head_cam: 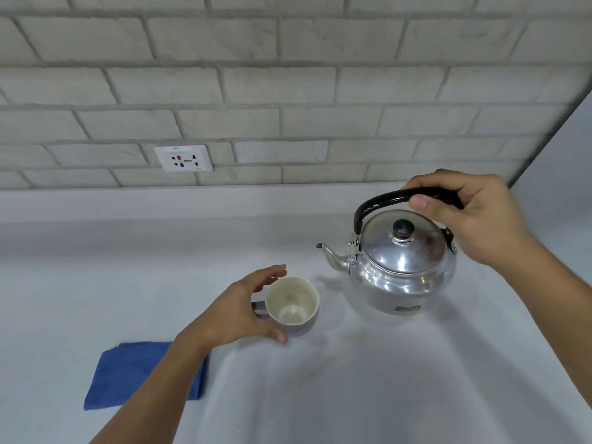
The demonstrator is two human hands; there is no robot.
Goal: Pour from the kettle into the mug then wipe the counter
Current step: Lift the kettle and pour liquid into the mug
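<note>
A shiny metal kettle [400, 267] with a black arched handle and a dark lid knob stands on the pale counter [320, 395], its spout pointing left. My right hand [474, 219] is closed around the top of the handle. An empty white mug [293, 301] stands upright left of the kettle, handle to the left. My left hand [237, 312] curls around the mug's left side, fingers spread, thumb at the near side; whether it touches the mug is unclear. A folded blue cloth [128, 373] lies flat at the near left, partly hidden by my left forearm.
A grey brick wall [288, 91] rises behind the counter, with a white power socket [183, 158] low on it at the left. A plain wall [560, 187] closes the counter's right end.
</note>
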